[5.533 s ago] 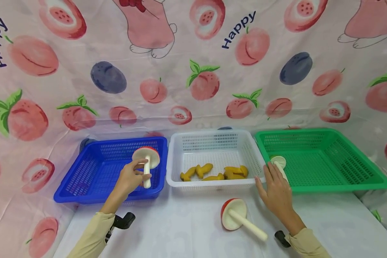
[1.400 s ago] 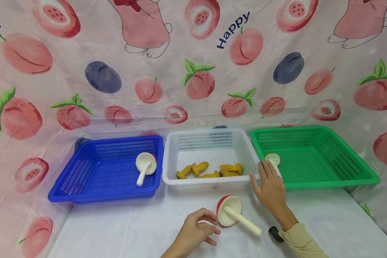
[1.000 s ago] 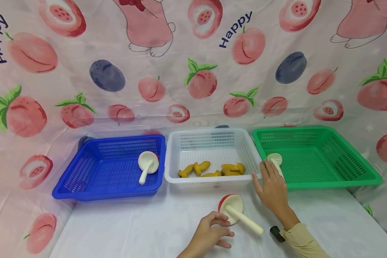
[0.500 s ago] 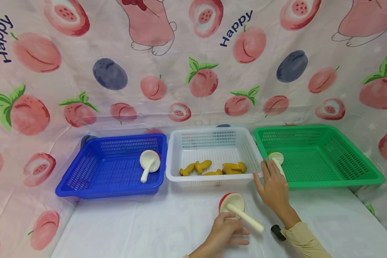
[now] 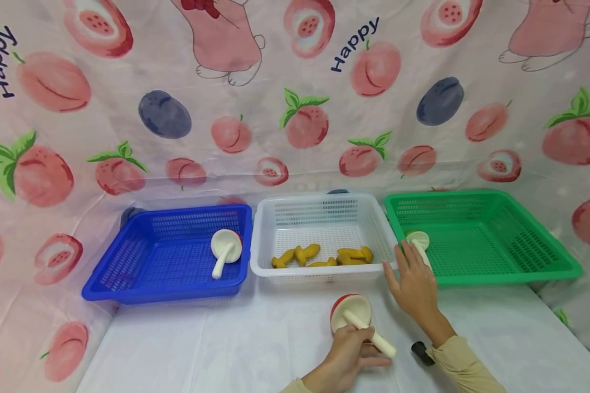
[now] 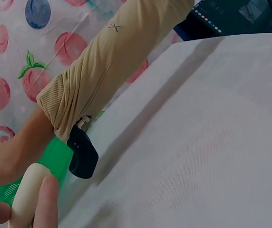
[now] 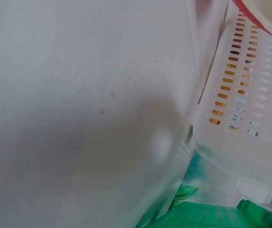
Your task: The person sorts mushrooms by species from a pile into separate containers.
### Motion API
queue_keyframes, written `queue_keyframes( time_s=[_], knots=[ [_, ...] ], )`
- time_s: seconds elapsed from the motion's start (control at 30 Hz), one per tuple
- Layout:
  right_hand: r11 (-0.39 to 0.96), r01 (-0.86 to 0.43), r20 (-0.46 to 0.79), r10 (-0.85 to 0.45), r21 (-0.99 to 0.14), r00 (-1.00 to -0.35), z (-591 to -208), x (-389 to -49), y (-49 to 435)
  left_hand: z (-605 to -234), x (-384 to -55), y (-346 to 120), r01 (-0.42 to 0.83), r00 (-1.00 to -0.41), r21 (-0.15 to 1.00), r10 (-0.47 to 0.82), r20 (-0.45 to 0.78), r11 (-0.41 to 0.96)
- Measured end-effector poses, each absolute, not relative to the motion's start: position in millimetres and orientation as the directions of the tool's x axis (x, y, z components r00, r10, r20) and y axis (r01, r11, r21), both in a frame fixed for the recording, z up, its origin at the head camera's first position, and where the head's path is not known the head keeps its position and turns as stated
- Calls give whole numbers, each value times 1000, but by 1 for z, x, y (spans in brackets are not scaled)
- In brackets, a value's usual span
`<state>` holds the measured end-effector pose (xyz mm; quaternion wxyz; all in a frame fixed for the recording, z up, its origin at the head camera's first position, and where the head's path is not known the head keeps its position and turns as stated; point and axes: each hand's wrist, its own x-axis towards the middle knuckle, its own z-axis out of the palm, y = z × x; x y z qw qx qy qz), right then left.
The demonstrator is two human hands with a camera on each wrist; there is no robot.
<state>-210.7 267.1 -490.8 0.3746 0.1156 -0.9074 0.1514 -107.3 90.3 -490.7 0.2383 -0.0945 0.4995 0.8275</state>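
A toy mushroom with a red-edged cap and cream stem (image 5: pixel 351 312) is on the white table, just in front of the white basket. My left hand (image 5: pixel 345 353) pinches its stem between thumb and fingers; in the left wrist view the stem end (image 6: pixel 27 194) shows between the digits. My right hand (image 5: pixel 415 288) rests, fingers extended, where the rims of the white basket (image 5: pixel 324 270) and green basket (image 5: pixel 501 280) meet. Beside its fingers, inside the green basket, lies a pale-stemmed toy mushroom (image 5: pixel 418 240), partly hidden by the hand.
On the left stands a blue basket (image 5: pixel 164 297) holding another red-capped toy mushroom (image 5: pixel 226 246). Several yellow-brown toy mushrooms (image 5: pixel 307 253) lie in the white basket. A fruit-printed cloth (image 5: pixel 275 109) hangs behind the baskets.
A red-capped mushroom, earlier in my left hand, now lies in the blue basket. My left hand has moved right to the table mushroom and taken its stem. The right hand stays put.
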Motion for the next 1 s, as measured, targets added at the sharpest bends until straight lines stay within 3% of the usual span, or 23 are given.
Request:
queue_keyframes(
  time_s=[0.3, 0.67, 1.0],
  knots=[
    [928, -333, 740, -104, -169, -664, -490, -212, 267, -486, -106, 72, -451, -871, 857, 329, -363, -250],
    [933, -307, 710, -87, -188, -699, -492, -211, 266, -474, -112, 34, -232, -929, 973, 295, -223, 5],
    [933, -312, 716, -91, -182, -692, -492, -212, 265, -453, -109, -5, -77, -937, 991, 331, -111, 114]
  ],
)
